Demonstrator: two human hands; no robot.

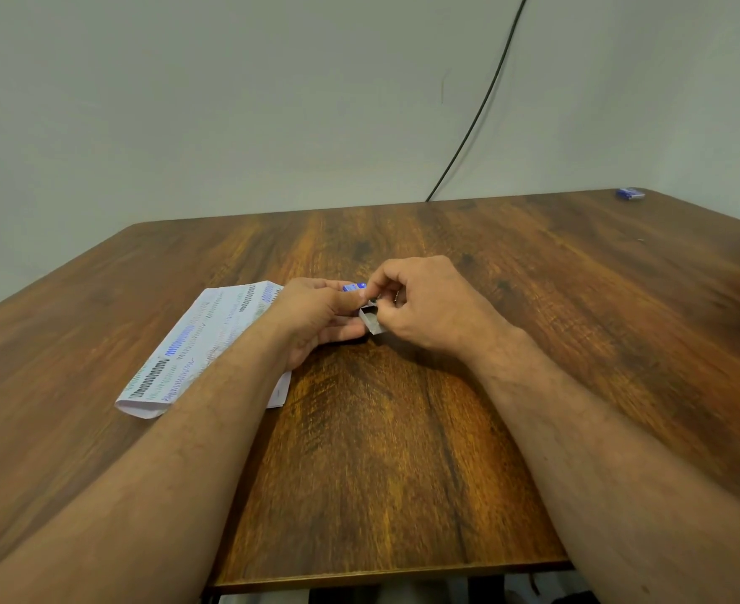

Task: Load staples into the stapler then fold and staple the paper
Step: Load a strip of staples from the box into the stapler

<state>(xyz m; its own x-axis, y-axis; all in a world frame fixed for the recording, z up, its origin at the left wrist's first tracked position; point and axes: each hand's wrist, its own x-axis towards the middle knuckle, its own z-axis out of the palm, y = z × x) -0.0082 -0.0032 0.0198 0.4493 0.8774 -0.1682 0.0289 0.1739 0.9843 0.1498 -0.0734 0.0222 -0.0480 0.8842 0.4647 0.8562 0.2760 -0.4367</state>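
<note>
Both hands meet over the middle of the wooden table (403, 429). My left hand (315, 316) holds a small blue staple box sleeve (353, 287) between thumb and fingers. My right hand (429, 307) pinches the grey inner tray (371, 318) of that box, which sticks out open toward me. A printed sheet of paper (194, 346) lies flat on the table under my left forearm, its near edge folded. No stapler is visible.
A second small blue box (630, 193) lies at the far right corner of the table. A black cable (481, 106) hangs down the wall behind. The table's front edge runs close to my body.
</note>
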